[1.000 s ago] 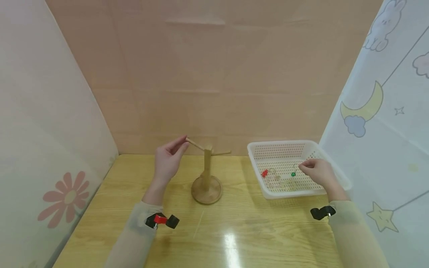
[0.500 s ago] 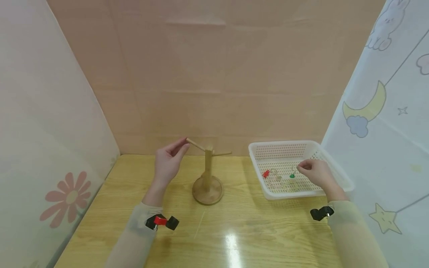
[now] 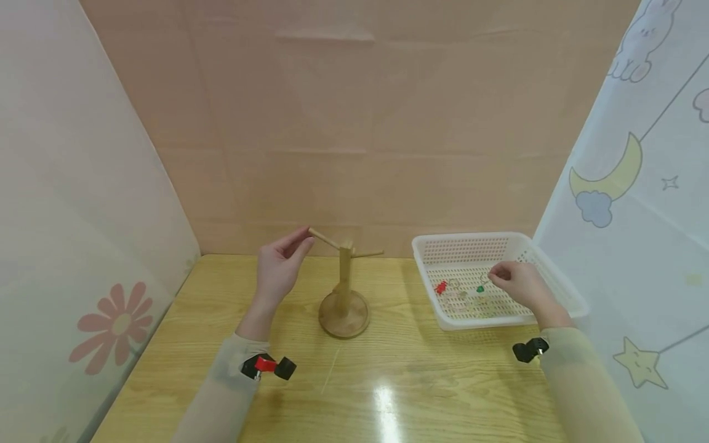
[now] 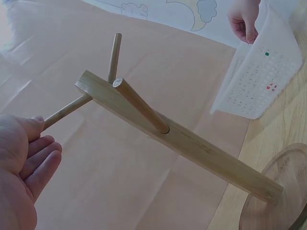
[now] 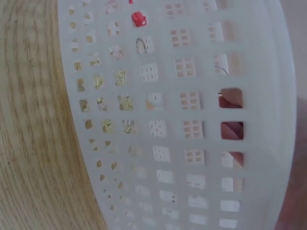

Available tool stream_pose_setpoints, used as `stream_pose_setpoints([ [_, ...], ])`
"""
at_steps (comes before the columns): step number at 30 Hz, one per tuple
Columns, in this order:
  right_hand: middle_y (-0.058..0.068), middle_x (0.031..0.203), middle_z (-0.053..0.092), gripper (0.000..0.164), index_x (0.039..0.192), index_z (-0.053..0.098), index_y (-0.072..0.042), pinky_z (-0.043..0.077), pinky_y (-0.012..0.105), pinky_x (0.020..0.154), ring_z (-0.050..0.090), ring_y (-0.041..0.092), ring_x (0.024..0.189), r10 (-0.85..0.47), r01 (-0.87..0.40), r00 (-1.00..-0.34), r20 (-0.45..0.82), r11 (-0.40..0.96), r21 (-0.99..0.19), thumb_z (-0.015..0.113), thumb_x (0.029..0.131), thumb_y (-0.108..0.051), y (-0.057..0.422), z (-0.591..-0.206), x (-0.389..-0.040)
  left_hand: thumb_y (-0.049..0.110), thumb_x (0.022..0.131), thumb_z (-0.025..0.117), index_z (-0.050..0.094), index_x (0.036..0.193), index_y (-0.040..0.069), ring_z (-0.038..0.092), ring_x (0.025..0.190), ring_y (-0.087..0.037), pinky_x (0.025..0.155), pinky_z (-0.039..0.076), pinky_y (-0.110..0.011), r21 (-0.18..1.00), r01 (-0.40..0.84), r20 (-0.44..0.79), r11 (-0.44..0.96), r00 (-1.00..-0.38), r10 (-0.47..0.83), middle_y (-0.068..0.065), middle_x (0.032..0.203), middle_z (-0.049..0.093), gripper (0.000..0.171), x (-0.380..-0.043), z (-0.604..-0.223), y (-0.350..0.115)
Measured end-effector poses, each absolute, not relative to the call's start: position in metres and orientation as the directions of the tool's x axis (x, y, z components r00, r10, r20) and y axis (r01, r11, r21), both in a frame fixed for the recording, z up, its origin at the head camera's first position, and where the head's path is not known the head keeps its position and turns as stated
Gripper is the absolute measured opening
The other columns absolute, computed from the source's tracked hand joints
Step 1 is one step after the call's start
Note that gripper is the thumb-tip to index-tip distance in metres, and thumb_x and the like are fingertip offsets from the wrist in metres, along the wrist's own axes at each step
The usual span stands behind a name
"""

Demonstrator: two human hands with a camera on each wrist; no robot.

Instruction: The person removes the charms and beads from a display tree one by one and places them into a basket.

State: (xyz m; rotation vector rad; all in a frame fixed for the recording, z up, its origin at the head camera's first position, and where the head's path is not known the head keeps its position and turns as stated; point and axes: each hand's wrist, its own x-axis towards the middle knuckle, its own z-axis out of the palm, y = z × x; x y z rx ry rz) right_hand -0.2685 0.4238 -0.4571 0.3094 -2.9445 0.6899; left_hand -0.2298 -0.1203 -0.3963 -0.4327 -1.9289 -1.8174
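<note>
My left hand (image 3: pixel 277 264) pinches the tip of one slanting peg (image 3: pixel 324 237) on a wooden stand (image 3: pixel 344 277) that stands upright on a round base. Thumb and forefinger meet on that peg (image 4: pixel 67 111) in the left wrist view, the other fingers loosely bent. My right hand (image 3: pixel 523 286) is over the white basket (image 3: pixel 498 321), pinching what looks like the ring of a keyring whose small green charm (image 3: pixel 480 288) hangs below the fingertips. In the right wrist view the basket's perforated wall (image 5: pixel 163 115) hides most of that hand.
Inside the basket lie a red charm (image 3: pixel 440 287) with a ring and several pale, clear trinkets (image 5: pixel 124 101), too small to make out. Basket and stand share a wooden table (image 3: pixel 421 381). Behind them rises a plain backdrop (image 3: pixel 354 123), with a printed sheet (image 3: pixel 609 258) at the right.
My right hand has shifted slightly left with the green charm, which swings below it. My left hand stays on the peg. The whole view has drifted a little.
</note>
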Motion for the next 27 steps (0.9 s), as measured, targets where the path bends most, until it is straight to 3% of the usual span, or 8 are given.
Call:
stream_pose_setpoints([
  [11, 0.017, 0.102, 0.077, 0.019, 0.111, 0.075, 0.002, 0.061, 0.061, 0.083, 0.073, 0.039, 0.095, -0.148, -0.205, -0.975, 0.168, 0.892, -0.404, 0.071, 0.105, -0.015, 0.420, -0.451, -0.267, 0.010, 0.101, 0.077, 0.075, 0.130, -0.002, 0.075, 0.106, -0.008, 0.090, 0.063, -0.024, 0.854, 0.508, 0.518, 0.114, -0.852, -0.078, -0.017, 0.122, 0.077, 0.032, -0.230, -0.397, -0.120],
  [27, 0.017, 0.106, 0.077, 0.026, 0.114, 0.076, -0.001, 0.063, 0.058, 0.083, 0.073, 0.037, 0.097, -0.119, -0.183, -0.979, 0.166, 0.870, -0.458, 0.069, 0.108, -0.025, 0.412, -0.449, -0.259, 0.005, 0.100, 0.077, 0.073, 0.132, -0.002, 0.075, 0.110, -0.010, 0.094, 0.061, -0.023, 0.854, 0.503, 0.516, 0.131, -0.852, -0.091, -0.019, 0.127, 0.074, 0.033, -0.230, -0.410, -0.131],
])
